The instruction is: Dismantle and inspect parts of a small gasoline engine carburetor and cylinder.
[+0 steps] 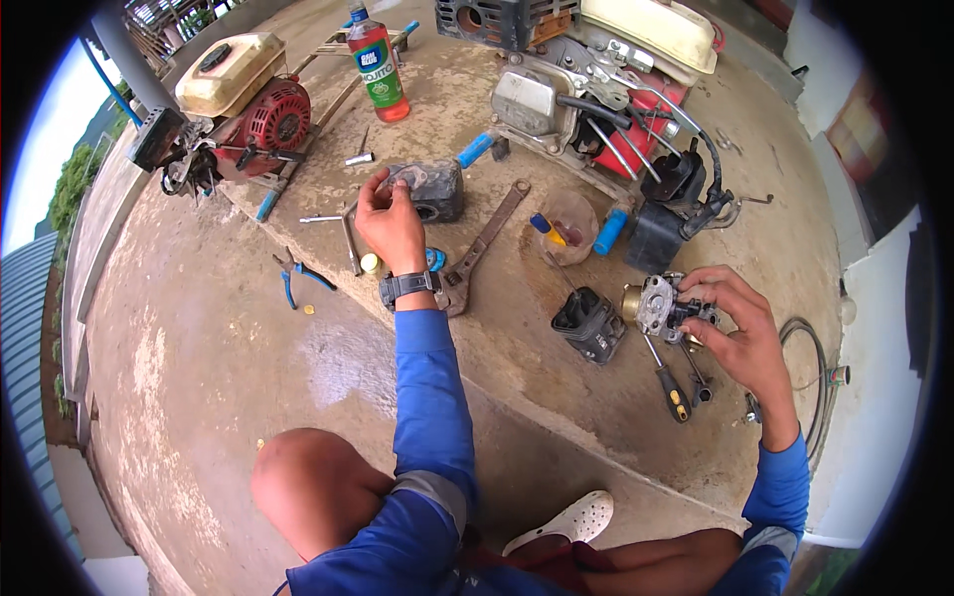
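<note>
My right hand (740, 323) grips a metal carburetor (656, 306) with a brass-coloured bowl, held above the ground. My left hand (391, 221) is at a black box-shaped part (439, 195), its thumb and fingertips pinched at the edge of a thin, flat gasket-like piece (409, 176) over that part. Below the carburetor lie a screwdriver (674, 392) with a black and yellow handle and a socket tool (701, 390). A black air-filter housing (588, 326) stands left of the carburetor. A large rusty adjustable wrench (487, 238) lies right of my left hand.
A red engine (641, 109) with pale tank stands far right, another engine (263, 119) far left. Between them is a bottle (380, 74) of red liquid. Pliers (296, 276) lie left; a clear bowl (568, 223) sits centrally. A concrete step edge (537, 417) crosses the ground.
</note>
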Demonstrator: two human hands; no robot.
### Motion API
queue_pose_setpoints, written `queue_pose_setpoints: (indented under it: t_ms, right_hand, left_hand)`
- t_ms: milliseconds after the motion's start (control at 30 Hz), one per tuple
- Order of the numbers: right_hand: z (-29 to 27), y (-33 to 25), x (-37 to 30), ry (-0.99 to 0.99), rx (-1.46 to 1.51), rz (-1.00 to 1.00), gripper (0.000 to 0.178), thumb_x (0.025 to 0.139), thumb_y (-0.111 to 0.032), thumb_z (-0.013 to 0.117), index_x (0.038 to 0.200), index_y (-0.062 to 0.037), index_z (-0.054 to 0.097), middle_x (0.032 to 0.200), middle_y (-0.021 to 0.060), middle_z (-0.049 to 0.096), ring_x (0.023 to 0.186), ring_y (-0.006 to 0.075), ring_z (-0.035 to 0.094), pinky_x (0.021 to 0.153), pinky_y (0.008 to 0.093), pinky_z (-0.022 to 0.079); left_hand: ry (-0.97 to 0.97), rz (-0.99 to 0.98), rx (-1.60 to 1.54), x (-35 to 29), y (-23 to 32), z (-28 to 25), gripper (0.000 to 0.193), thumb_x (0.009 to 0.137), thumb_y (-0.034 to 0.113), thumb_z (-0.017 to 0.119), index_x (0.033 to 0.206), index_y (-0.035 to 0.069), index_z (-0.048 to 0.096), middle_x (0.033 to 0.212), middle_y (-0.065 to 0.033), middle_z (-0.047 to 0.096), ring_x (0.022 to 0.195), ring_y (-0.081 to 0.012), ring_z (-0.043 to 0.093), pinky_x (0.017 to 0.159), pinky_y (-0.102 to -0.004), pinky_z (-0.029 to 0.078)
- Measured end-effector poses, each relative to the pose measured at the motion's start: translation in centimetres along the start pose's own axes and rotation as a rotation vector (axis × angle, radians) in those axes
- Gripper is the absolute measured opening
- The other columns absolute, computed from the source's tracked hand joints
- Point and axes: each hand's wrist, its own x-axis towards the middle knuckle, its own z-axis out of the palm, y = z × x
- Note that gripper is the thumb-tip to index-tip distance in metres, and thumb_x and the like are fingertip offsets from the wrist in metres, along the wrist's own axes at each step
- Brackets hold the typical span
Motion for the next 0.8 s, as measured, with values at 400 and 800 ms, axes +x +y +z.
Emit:
queue_pose_setpoints:
  t_ms: [400,800]
  right_hand:
    - [0.1,-1.6,1.3,0.049,-0.076,0.028,0.034,0.083,-0.006,0.085,0.112,0.0007,0.068,0.117,0.0137,0.069,0.108,0.0330,0.069,0.094,0.0380,0.054]
    - [0.3,-2.7,2.7,0.264,-0.034,0.183,0.036,0.084,-0.007,0.086,0.113,0.0024,0.067,0.107,0.0140,0.069,0.093,0.0309,0.070,0.083,0.0373,0.057]
  left_hand:
    - [0.079,0.217,0.651,1.2,-3.9,1.6,0.042,0.089,0.027,0.076,0.127,0.009,0.077,0.128,-0.0269,0.064,0.120,-0.0436,0.061,0.108,-0.0503,0.046]
    - [0.016,0.276,0.351,-4.8,7.3,-1.2,0.043,0.100,0.030,0.075,0.134,0.004,0.071,0.132,-0.0175,0.062,0.100,-0.0219,0.063,0.087,-0.0355,0.051]
